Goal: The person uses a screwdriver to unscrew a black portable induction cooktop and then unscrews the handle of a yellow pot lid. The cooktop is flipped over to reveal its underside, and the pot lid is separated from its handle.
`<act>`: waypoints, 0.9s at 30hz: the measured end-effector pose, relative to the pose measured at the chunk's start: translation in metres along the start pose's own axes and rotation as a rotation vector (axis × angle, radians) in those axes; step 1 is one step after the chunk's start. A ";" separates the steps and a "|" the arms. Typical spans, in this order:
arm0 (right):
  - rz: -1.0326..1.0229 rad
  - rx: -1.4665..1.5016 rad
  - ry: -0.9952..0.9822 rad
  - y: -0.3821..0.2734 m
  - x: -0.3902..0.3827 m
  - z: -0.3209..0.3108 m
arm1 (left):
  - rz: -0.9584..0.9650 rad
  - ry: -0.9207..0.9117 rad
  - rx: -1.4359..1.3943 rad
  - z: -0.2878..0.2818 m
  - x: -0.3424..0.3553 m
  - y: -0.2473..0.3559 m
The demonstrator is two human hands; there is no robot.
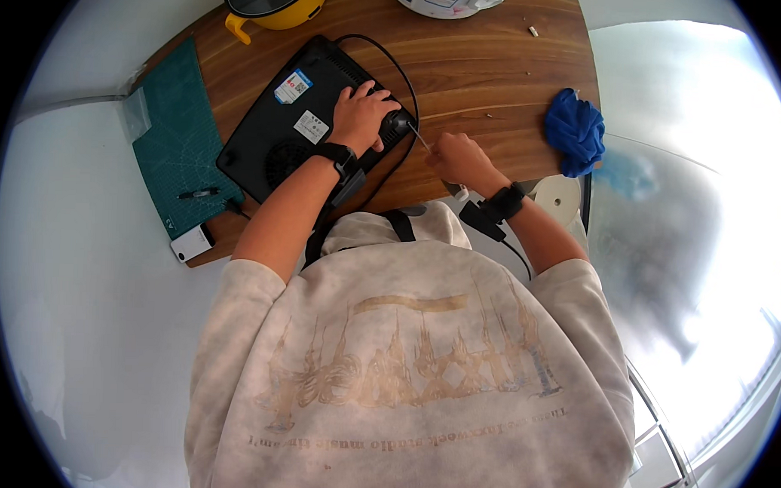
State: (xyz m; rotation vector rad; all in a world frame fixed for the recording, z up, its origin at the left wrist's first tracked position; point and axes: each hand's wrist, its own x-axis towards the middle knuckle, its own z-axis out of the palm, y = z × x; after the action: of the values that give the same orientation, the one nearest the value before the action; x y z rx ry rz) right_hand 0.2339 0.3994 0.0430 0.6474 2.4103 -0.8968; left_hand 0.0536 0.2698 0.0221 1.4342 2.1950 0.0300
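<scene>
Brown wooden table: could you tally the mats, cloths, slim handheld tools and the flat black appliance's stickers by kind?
Green rectangular mat: 1
Crumpled blue cloth: 1
Slim metal-shafted tool: 1
Printed rectangular stickers on the flat black appliance: 2
Total: 5

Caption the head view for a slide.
Left grip on a black appliance, right grip holding a thin tool near its corner; blue cloth farther right.

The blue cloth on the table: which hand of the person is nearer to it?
The right. The right hand is apart from the blue cloth, to its left, holding a thin tool; the left hand is farther left, on the black appliance.
</scene>
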 end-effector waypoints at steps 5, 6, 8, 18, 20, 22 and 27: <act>0.036 0.210 -0.020 0.000 -0.005 0.015 | 0.001 -0.003 0.010 0.003 0.002 -0.001; 0.078 0.232 -0.006 0.002 -0.008 0.018 | 0.003 -0.002 0.008 0.003 0.002 -0.001; 0.128 0.220 0.044 0.001 -0.018 0.016 | 0.001 -0.004 0.010 0.002 0.001 -0.001; -0.130 -0.537 0.454 0.027 -0.018 -0.029 | -0.004 -0.027 0.007 0.001 0.002 -0.002; -0.142 -0.569 0.441 0.025 -0.013 -0.036 | -0.009 -0.035 0.007 -0.001 0.002 0.000; -0.177 -0.587 0.450 0.026 -0.008 -0.039 | -0.009 -0.035 -0.003 -0.002 0.002 0.000; -0.125 -0.176 0.283 0.043 -0.003 -0.026 | 0.000 -0.006 -0.029 0.004 0.001 -0.003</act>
State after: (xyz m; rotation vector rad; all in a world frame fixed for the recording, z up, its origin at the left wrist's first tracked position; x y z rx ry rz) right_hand 0.2536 0.4458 0.0422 0.5949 2.7712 -0.6663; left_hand 0.0525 0.2684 0.0169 1.4166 2.1810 0.0578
